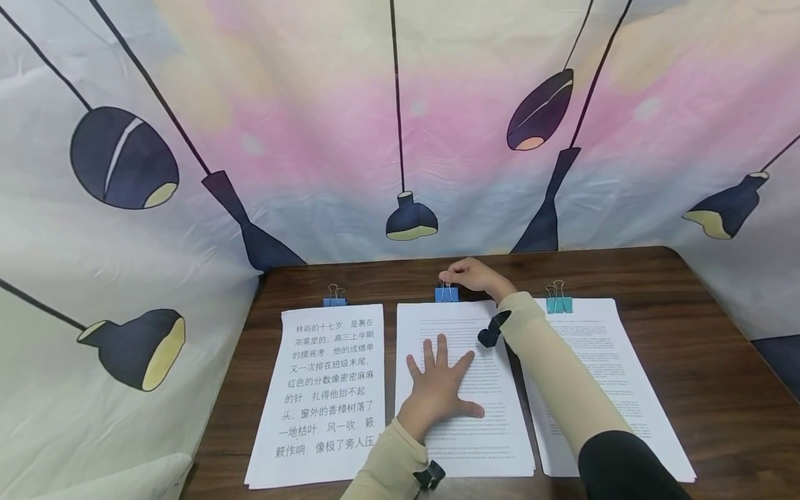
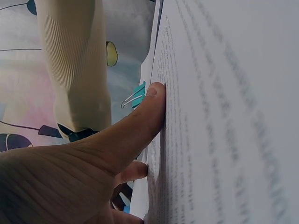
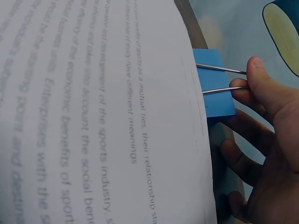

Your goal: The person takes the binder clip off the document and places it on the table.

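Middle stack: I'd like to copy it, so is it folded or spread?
Spread: its printed top sheet lies flat, no fold showing, with the left hand resting on it.

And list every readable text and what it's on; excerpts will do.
Left paper stack, Chinese: "林屿的十七岁"
Middle paper stack: "have different meanings"
Also there: "development of the sports industry"
Also there: "starting point and destina", cut off
Also there: many other lines blurred.
Right paper stack: print too small to read.
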A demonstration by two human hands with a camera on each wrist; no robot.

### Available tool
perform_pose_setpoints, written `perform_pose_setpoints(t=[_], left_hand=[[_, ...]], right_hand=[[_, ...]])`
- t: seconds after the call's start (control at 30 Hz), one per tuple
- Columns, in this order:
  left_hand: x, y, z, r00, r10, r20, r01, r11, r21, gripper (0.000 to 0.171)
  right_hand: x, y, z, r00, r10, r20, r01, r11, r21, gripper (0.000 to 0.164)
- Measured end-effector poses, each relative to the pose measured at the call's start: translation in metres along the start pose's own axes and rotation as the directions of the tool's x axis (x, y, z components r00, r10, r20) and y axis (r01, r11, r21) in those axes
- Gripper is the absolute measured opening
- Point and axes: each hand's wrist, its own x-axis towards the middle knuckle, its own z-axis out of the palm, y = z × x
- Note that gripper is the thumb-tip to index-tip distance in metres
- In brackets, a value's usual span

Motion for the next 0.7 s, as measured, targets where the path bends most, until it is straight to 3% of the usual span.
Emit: perform_pose_setpoints(t=[0.37, 0.7], left_hand=[[0.000, 0.002, -0.001, 1.000, 0.002, -0.005, -0.002, 1.000, 0.000, 0.103], [-0.002, 0.000, -0.001, 1.000, 0.000, -0.001, 0.000, 1.000, -0.010, 0.103]], right_hand=[[0.003, 0.005, 0.000, 0.997, 0.059, -0.052, -0.056, 0.997, 0.062, 0.041], [0.008, 0.006, 0.011, 0.977, 0.104, -0.186, -0.106, 0.994, 0.002, 0.045]])
